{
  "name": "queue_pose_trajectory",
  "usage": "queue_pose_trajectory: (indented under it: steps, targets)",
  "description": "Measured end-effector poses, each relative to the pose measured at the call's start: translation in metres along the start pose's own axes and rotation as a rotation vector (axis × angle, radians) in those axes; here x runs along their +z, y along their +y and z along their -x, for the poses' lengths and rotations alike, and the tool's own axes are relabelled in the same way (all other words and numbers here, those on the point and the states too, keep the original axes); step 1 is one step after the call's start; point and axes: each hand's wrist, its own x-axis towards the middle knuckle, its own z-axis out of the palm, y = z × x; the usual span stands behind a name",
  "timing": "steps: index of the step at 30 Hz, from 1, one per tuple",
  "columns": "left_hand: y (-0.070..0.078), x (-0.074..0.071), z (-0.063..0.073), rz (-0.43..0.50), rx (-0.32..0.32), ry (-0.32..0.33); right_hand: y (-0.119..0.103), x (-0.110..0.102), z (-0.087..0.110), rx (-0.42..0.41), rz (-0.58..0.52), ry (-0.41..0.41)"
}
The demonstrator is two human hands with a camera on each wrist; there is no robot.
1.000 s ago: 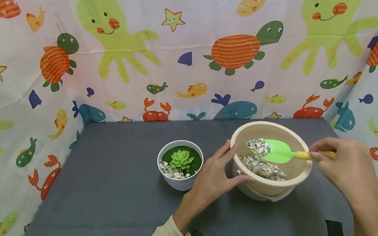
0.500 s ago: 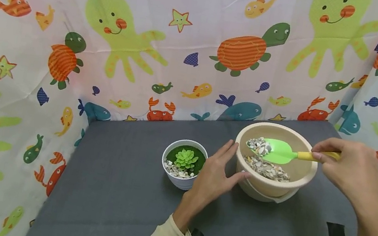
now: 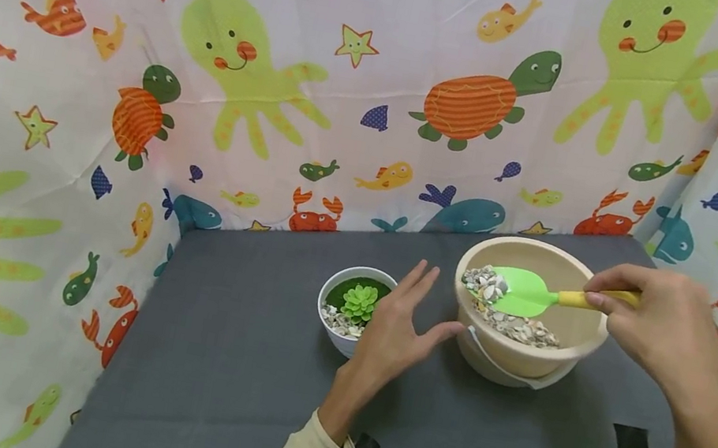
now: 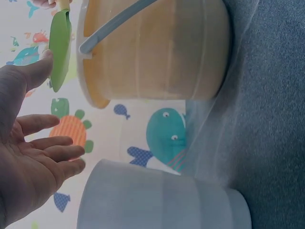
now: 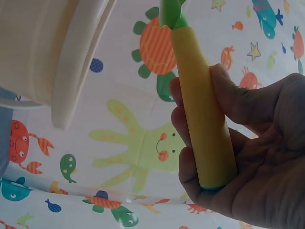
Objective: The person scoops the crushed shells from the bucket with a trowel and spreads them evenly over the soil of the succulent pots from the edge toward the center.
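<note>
Grey cloth point(image 3: 222, 344), sea-creature curtain point(image 3: 368, 9) behind.
Our right hand point(image 3: 660, 317) grips the shovel point(image 3: 542, 296), pointing left over the bucket point(image 3: 560, 267); our left hand point(image 3: 394, 330) (empty, fingers spread) is nearer the pot point(image 3: 338, 342).

Right hand point(image 3: 658, 318) grips yellow-handled green scoop point(image 3: 525, 293), shells point(image 3: 485, 285) on blade, over cream bucket point(image 3: 570, 273) part-filled with more; left hand point(image 3: 392, 332), fingers spread, between bucket and upright white pot point(image 3: 340, 344) holding green plant point(image 3: 359, 303).

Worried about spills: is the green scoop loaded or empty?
Loaded: the head view shows pebble-like bits heaped on the front of the green scoop.
</note>
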Motion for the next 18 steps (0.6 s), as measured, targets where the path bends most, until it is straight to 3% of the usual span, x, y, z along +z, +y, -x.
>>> queue_pose_trajectory:
  steps: [18]
  targets:
    - [-0.010,-0.024,0.008,-0.031,-0.027,0.049,-0.022,0.011,-0.005,-0.062,-0.046,-0.049]
